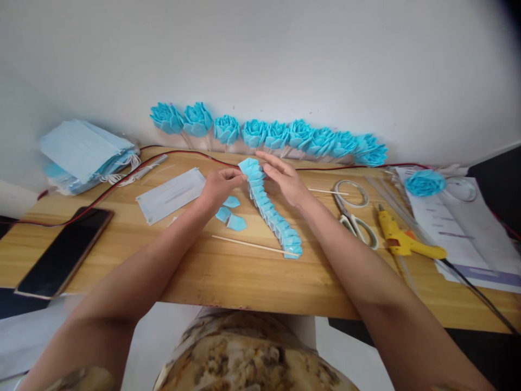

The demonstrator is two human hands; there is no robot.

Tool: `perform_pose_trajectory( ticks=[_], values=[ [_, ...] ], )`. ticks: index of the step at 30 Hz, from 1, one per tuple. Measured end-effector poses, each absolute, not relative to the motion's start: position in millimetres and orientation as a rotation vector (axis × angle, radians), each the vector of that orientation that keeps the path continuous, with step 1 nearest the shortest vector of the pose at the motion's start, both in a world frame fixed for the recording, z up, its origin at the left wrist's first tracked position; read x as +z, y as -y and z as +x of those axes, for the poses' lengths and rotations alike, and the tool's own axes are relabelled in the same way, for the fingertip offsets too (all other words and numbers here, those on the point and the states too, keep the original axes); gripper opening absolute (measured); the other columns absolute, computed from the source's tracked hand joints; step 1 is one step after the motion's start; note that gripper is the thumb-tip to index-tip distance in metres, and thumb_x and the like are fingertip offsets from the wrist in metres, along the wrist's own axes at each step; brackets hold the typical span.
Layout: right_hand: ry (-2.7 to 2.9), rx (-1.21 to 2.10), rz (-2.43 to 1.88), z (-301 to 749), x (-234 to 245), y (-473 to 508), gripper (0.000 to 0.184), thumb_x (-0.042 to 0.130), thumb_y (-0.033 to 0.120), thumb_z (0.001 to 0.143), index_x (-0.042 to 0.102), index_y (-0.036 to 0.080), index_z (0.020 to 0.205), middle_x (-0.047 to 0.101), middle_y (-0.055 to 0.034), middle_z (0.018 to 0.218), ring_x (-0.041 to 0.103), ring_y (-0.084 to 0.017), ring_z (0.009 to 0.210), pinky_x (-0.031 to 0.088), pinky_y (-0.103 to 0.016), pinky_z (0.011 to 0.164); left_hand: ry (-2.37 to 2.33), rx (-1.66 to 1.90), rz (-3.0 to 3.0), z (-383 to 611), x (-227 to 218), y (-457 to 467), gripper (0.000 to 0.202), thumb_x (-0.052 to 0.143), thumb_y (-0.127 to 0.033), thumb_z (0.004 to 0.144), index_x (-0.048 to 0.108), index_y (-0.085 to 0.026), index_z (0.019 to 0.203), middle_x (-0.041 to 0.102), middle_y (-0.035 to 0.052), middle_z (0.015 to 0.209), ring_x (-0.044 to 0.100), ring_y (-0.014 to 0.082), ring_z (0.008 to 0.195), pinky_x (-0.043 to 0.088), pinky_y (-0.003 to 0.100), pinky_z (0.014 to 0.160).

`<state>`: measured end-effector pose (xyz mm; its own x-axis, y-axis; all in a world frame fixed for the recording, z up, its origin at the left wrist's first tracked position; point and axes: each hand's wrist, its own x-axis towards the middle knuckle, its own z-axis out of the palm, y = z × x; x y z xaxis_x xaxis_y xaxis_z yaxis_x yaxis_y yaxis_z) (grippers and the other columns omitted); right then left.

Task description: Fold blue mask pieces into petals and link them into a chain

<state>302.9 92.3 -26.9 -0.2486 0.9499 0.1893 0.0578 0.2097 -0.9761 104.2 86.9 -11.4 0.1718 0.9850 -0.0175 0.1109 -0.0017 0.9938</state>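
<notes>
A strip of overlapping light-blue petals (266, 209) curves across the table in front of me. At its far end, my left hand (223, 184) pinches the left edge between thumb and fingers. On the other side of that end, my right hand (285, 178) has its fingers stretched out, with the tips at or very close to the petals. Loose blue petals (236, 222) lie below my left hand. One thin wooden stick (248, 244) reaches from the bare wood onto the strip's near end.
Blue fabric flowers (255, 133) on sticks lean along the wall. Left are stacked face masks (83, 149), a flat mask (173, 195) and a phone (65, 252). Right are scissors (358, 228), a tape roll (364, 190), a yellow glue gun (407, 241) and another flower (425, 183) on paper.
</notes>
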Motion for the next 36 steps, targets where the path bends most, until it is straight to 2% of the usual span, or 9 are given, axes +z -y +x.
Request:
perform_pose_trajectory(
  ticks=[4,9,17,22,26,32,36],
  values=[
    [1.534,1.23,-0.953,301,-30,-95,0.064,0.071,0.047,0.081,0.055,0.024,0.138,0.073,-0.0049,0.117,0.068,-0.022,0.107,0.055,-0.037,0.093,-1.173,1.017,1.325,105,-11,-86,0.021,0.075,-0.036,0.067,0.07,-0.016,0.07,0.064,-0.0009,0.069,0.05,0.0107,0.063,0.04,0.021,0.056],
    [1.503,1.199,-0.951,299,-34,-97,0.055,0.07,0.038,0.079,0.061,0.021,0.13,0.074,-0.0036,0.104,0.069,-0.02,0.095,0.056,-0.034,0.086,-1.185,0.999,1.325,105,-11,-85,0.019,0.076,-0.035,0.067,0.071,-0.016,0.069,0.063,-0.0015,0.067,0.05,0.0104,0.062,0.041,0.022,0.056],
    [1.47,1.251,-0.95,306,-30,-95,0.047,0.061,0.038,0.087,0.062,0.024,0.132,0.075,-0.0027,0.114,0.068,-0.021,0.108,0.051,-0.04,0.101,-1.165,1.047,1.289,102,-14,-90,0.018,0.077,-0.033,0.066,0.073,-0.017,0.071,0.068,-0.0006,0.071,0.054,0.0114,0.067,0.043,0.023,0.064],
    [1.494,1.266,-0.905,303,-32,-96,0.053,0.071,0.035,0.08,0.061,0.023,0.131,0.075,-0.003,0.106,0.068,-0.02,0.098,0.055,-0.035,0.088,-1.153,1.023,1.298,103,-13,-88,0.019,0.077,-0.035,0.067,0.074,-0.017,0.071,0.069,0.0,0.073,0.054,0.0119,0.068,0.045,0.024,0.067],
    [1.465,1.186,-0.957,301,-35,-98,0.05,0.068,0.034,0.08,0.062,0.022,0.128,0.074,-0.0027,0.1,0.068,-0.02,0.092,0.056,-0.034,0.084,-1.16,1.042,1.312,102,-14,-91,0.02,0.074,-0.033,0.07,0.077,-0.016,0.081,0.07,0.0009,0.074,0.053,0.0121,0.069,0.046,0.026,0.072],
    [1.46,1.118,-1.107,304,-45,-105,0.051,0.063,0.032,0.082,0.059,0.02,0.132,0.072,-0.0037,0.098,0.067,-0.019,0.086,0.056,-0.033,0.079,-1.19,1.182,1.304,99,-21,-98,0.039,0.067,-0.03,0.072,0.076,-0.016,0.107,0.071,0.0012,0.083,0.053,0.0108,0.069,0.046,0.024,0.074],
    [1.446,1.053,-1.232,306,-58,-112,0.048,0.06,0.03,0.082,0.06,0.018,0.129,0.071,-0.0029,0.091,0.065,-0.017,0.078,0.055,-0.032,0.074,-1.239,1.247,1.283,98,-25,-102,0.042,0.064,-0.03,0.072,0.074,-0.015,0.11,0.071,0.0018,0.082,0.054,0.0114,0.068,0.046,0.025,0.071]
  ],
)
